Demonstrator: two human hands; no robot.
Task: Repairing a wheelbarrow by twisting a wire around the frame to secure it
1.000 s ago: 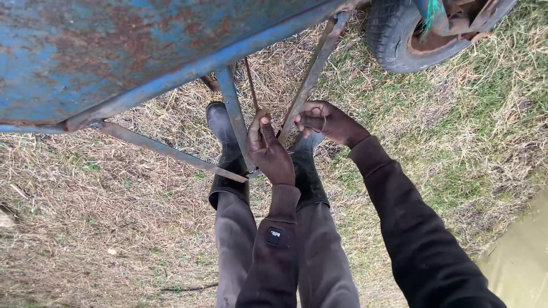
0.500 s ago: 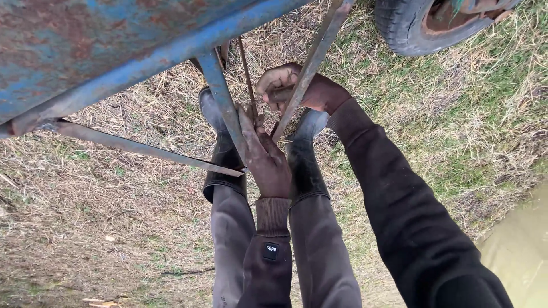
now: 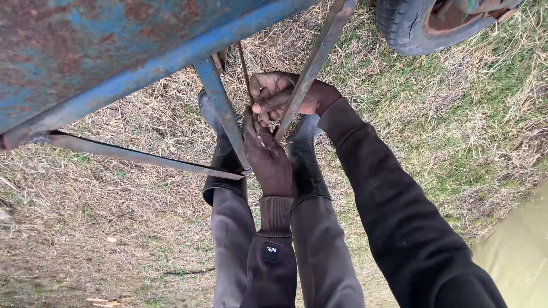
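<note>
The thin metal rod [image 3: 244, 71] hangs below the rusted blue tray [image 3: 85, 45] of the wheelbarrow, between the blue strut [image 3: 222, 108] and the grey diagonal brace [image 3: 311, 65]. The right hand [image 3: 285, 94] is curled around the lower part of this rod area, fingers closed against the brace; whether it grips the rod itself or the brace alone cannot be told. The left hand [image 3: 267, 157] reaches up from below, fingers narrow and extended, fingertips touching the right hand's fingers near the rod's lower end. What the left hand pinches, if anything, is hidden.

Step in hand, as judged: fitting or fastening a small joint on the undercarriage where rod and braces meet. The next move appears to call for a fine two-handed pinch, with one hand steadying the brace.

A flat grey crossbar [image 3: 142, 155] runs left from the strut's foot. The person's rubber boots [image 3: 305, 165] stand on dry grass [image 3: 114, 228] directly beneath. The tyre [image 3: 411, 25] sits at upper right, well apart.
</note>
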